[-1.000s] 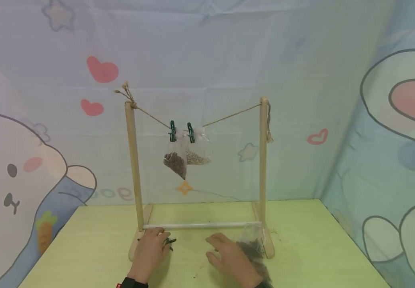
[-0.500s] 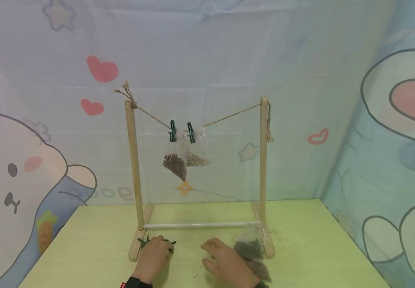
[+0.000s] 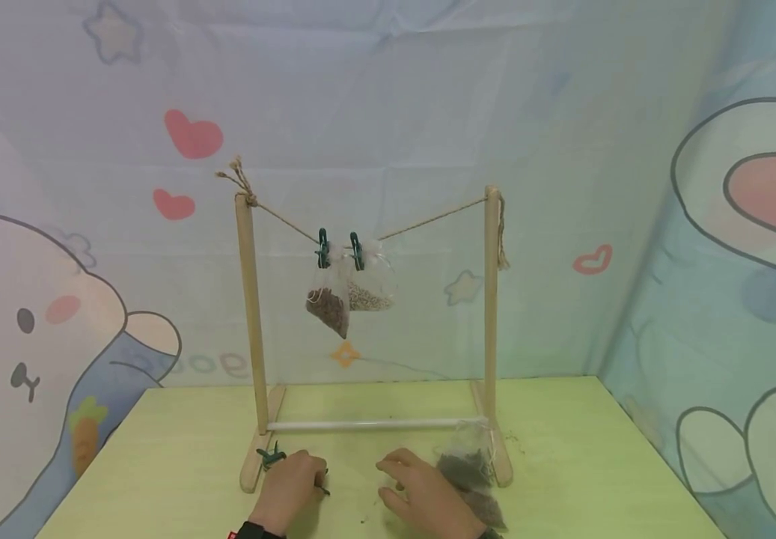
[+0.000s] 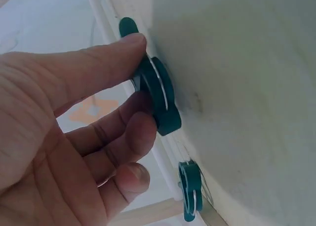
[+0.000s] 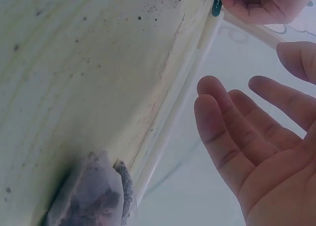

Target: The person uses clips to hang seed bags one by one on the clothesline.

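Observation:
Between thumb and fingers my left hand [image 3: 291, 483] pinches a dark green spring clip [image 4: 160, 95], close over the table. A second green clip [image 3: 269, 454] lies just beyond that hand, by the rack's left foot. My right hand [image 3: 424, 490] is held over the table with relaxed, slightly bent fingers and nothing in them. Beside it, to the right, lie two see-through bags: one with dark grey contents [image 3: 466, 470] and one with brownish contents [image 3: 484, 509]. In the right wrist view the bags [image 5: 94, 196] show at the lower left.
A wooden rack [image 3: 491, 314] stands on the pale yellow table [image 3: 563, 449], with a twine line [image 3: 431, 219] sagging between its posts. Two clips hold a bag of brown bits [image 3: 328, 303] and a bag of pale grains [image 3: 369, 296] on it. A white bar [image 3: 374, 424] joins the feet.
My left hand has drawn back slightly and now pinches one clip, apart from the other, which has come into view behind it. My right hand has shifted slightly left.

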A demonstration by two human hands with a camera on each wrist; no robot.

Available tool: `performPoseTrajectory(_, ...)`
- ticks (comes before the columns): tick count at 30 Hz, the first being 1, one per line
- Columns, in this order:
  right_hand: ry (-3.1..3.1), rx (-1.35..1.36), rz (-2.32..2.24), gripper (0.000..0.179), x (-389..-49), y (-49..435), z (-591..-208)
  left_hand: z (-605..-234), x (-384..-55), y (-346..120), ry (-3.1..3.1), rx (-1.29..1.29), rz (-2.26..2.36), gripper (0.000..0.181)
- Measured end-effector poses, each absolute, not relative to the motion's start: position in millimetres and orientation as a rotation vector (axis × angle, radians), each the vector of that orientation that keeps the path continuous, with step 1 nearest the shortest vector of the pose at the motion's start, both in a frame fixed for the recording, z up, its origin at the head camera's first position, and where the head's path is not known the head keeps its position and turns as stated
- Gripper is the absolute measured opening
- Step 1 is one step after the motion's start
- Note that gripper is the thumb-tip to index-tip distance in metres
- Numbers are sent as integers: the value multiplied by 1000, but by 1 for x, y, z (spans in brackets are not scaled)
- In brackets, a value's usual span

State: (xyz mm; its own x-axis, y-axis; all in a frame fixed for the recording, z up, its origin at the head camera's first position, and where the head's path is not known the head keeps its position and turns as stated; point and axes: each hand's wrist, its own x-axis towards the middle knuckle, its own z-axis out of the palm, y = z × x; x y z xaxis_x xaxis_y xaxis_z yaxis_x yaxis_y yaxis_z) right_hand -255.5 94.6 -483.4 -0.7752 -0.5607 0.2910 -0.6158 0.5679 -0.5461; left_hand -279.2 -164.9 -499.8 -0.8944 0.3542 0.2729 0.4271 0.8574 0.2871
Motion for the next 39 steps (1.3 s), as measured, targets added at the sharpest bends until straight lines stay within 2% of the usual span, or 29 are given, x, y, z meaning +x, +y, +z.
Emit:
performPoseTrajectory(6, -2614, 1048, 1021, 30, -260, 97, -485, -487, -277, -163, -2857, -718, -896, 19)
performPoseTrajectory(11, -2530, 955, 1207, 32, -261, 98, -481, -463, -269, -154, -2762, -830, -1166, 9)
performPoseTrajectory(16, -2425, 904, 1370, 40, -258, 99, -473, -445, -262, -141, -2633, -864, -1395, 13)
performPoseTrajectory(22, -2394, 972, 1470, 44, -255, 98, -467, -440, -253, -125, -2490, -802, -1702, 16)
performPoseTrajectory(32, -2352, 986, 1463, 31, -256, 98, -468, -449, -250, -110, -2407, -856, -1944, 19)
performPoseTrajectory(39, -2377, 952, 1436, 29, -256, 100, -466, -447, -250, -113, -2491, -783, -1746, 20)
